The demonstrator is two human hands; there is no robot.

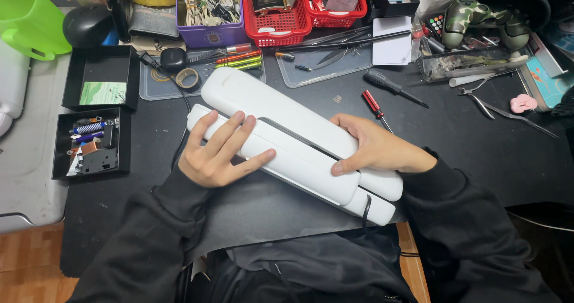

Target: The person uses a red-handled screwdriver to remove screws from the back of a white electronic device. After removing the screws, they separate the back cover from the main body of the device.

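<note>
White plastic device: long two-part casing with a dark seam along it, lies diagonally mid-mat, far-left end to near-right end, cable exiting near end.
Left hand: fingers spread flat, pressing down on left part of casing, likely to steady it; not wrapped round it.
Right hand: fingers curled over far edge, thumb at the seam, clamping the right part.
Surface: black mat on a desk, wood floor near left.
Near tools: red screwdriver and black screwdriver just beyond right hand, pliers far right.
Clutter: black parts tray left, red baskets and purple bin far, green jug far left.
</note>
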